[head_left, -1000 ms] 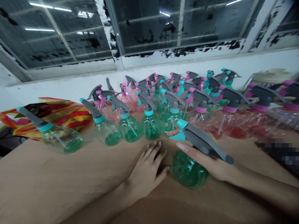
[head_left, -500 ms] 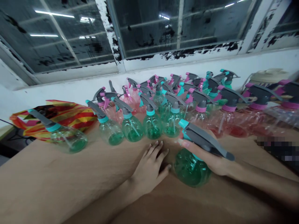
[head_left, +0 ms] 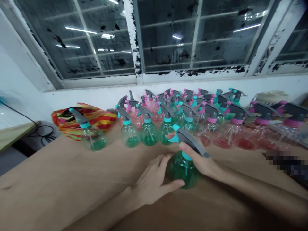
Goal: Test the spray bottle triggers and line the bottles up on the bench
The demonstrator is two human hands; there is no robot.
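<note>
A green spray bottle (head_left: 181,168) with a grey trigger head and teal collar stands on the brown table (head_left: 60,186) in front of me. My right hand (head_left: 204,162) wraps round its neck under the trigger head. My left hand (head_left: 154,183) cups the round green body from the left, thumb along its lower front. Behind it stand rows of several green and pink spray bottles (head_left: 168,118).
One green bottle (head_left: 92,136) stands apart at the left, in front of a red and yellow striped bag (head_left: 96,117). A white wall and a window with peeling paint run behind the table. Black cables (head_left: 45,136) lie at the left beyond the table's edge.
My left hand left the table top and closed against the bottle's body. The bottle shifted a little left and nearer the rows. The camera pulled back and tilted up.
</note>
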